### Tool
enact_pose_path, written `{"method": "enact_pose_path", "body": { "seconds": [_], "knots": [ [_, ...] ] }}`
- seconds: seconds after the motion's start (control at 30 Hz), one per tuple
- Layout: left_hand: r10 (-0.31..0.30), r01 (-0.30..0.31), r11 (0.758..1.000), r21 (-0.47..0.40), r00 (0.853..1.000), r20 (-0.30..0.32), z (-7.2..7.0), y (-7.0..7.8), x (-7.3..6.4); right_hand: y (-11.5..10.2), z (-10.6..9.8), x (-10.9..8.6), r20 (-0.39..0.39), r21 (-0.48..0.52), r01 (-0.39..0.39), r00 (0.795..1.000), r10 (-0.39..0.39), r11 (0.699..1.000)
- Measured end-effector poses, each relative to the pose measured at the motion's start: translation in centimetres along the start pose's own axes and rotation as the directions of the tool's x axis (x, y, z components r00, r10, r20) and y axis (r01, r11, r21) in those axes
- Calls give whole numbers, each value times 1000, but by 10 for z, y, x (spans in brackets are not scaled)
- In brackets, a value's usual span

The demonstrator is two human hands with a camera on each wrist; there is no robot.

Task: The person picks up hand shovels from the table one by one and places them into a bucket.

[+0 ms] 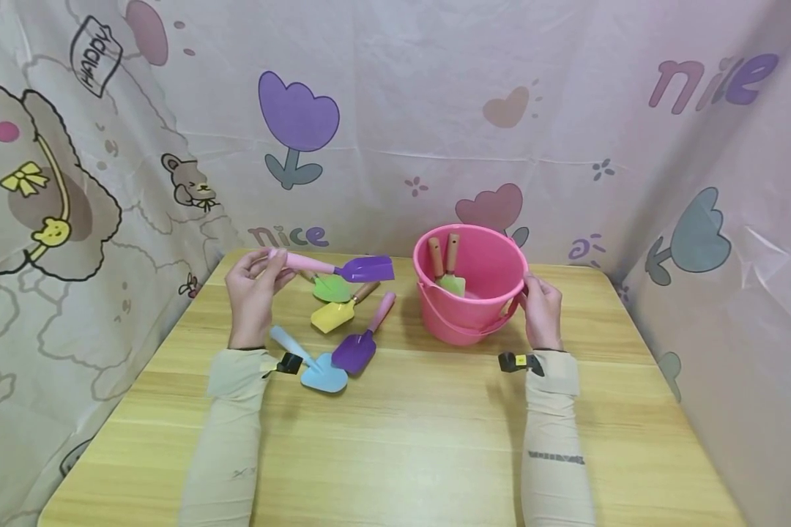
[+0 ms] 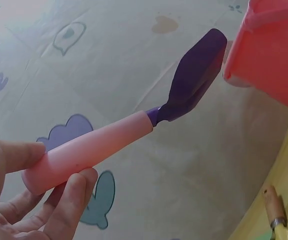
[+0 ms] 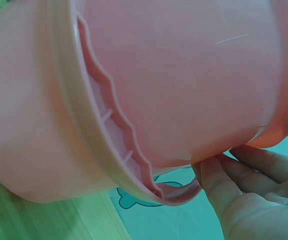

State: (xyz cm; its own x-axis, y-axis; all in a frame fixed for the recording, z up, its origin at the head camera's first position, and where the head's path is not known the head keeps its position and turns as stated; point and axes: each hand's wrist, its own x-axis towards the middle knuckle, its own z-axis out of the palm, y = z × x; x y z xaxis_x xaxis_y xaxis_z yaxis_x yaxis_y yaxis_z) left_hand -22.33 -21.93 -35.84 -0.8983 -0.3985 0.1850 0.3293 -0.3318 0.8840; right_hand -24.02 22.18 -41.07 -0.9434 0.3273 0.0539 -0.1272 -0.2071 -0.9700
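My left hand (image 1: 252, 294) pinches the end of the pink handle of a small purple shovel (image 1: 369, 268), between thumb and fingers in the left wrist view. Its blade points right, toward a pink bucket (image 1: 453, 316). At the bucket's right side, my right hand (image 1: 543, 311) grips the rim, with fingers and thumb close to the handle joint. Two wooden-handled tools stand inside the bucket, one showing a light green blade (image 1: 452, 284). The bucket's swing handle (image 3: 129, 135) hangs down against its front.
Left of the bucket lie a green trowel (image 1: 332, 289), a yellow shovel (image 1: 333, 317) with a wooden handle, a purple trowel (image 1: 354, 354) with a pink handle and a light blue trowel (image 1: 324, 375). The wooden table (image 1: 395, 454) meets a printed curtain (image 1: 395, 88) behind.
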Motion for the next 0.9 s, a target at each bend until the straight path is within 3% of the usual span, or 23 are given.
{"method": "enact_pose_path", "body": {
  "seconds": [0.3,0.43,0.9],
  "knots": [
    [18,-21,999,29,997,76,30,-6,1,1,-3,0,-6,-14,-2,1000,2,1000],
    [12,-14,1000,19,996,91,39,-11,0,2,-3,0,-3,-17,-10,1000,10,1000],
    [7,-26,994,105,985,175,69,-19,-6,-1,-1,-1,24,-27,-5,1000,5,1000]
  ]
}}
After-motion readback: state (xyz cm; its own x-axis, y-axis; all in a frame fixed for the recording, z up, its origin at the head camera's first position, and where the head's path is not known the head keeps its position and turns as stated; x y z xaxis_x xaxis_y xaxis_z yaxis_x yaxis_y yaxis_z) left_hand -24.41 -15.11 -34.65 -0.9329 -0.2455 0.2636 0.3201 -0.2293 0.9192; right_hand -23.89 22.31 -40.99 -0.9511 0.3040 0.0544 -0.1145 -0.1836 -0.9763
